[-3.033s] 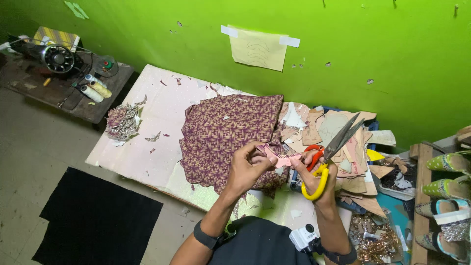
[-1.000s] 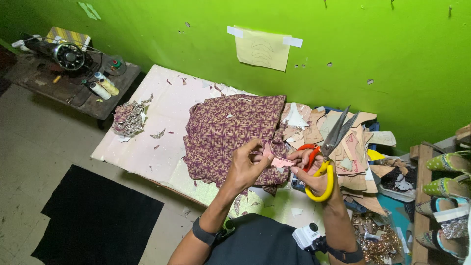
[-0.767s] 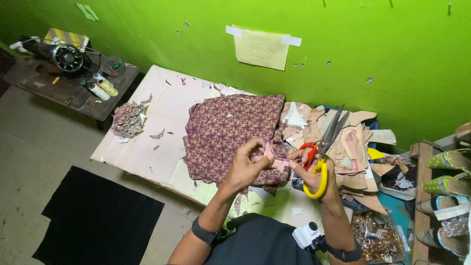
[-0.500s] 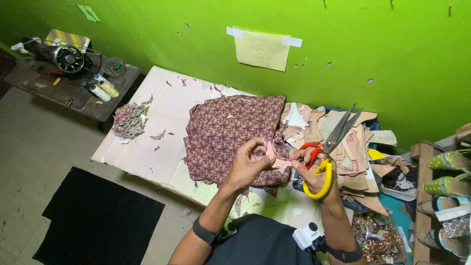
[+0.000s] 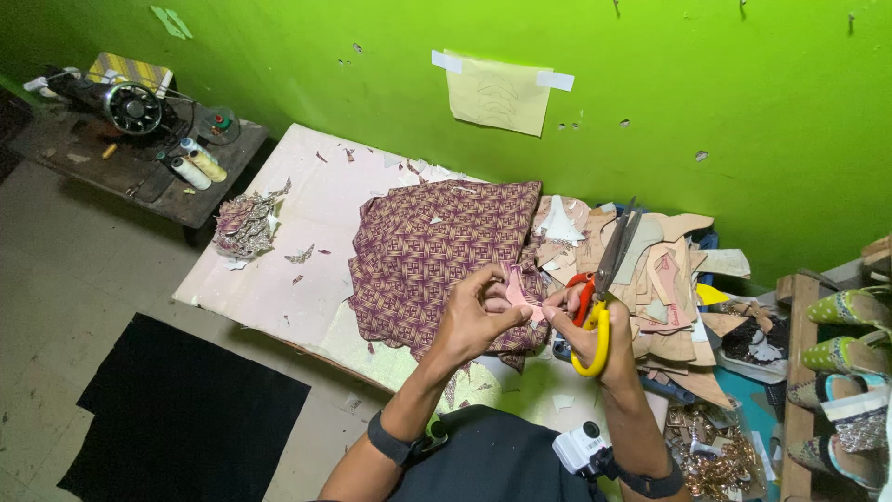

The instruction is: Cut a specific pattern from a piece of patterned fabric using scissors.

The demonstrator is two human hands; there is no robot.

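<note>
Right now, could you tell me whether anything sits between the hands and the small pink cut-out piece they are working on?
Nothing visible does: the left hand and the right hand both pinch the small pink cut-out piece directly.

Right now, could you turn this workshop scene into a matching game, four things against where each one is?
Things:
1. scissors
2. small pink piece
3. patterned fabric
4. paper sheet

Places:
A. taped to the green wall
B. spread on the pale table
C. in the right hand
D. pinched by the left hand

Pairs: 1-C, 2-D, 3-B, 4-A
</note>
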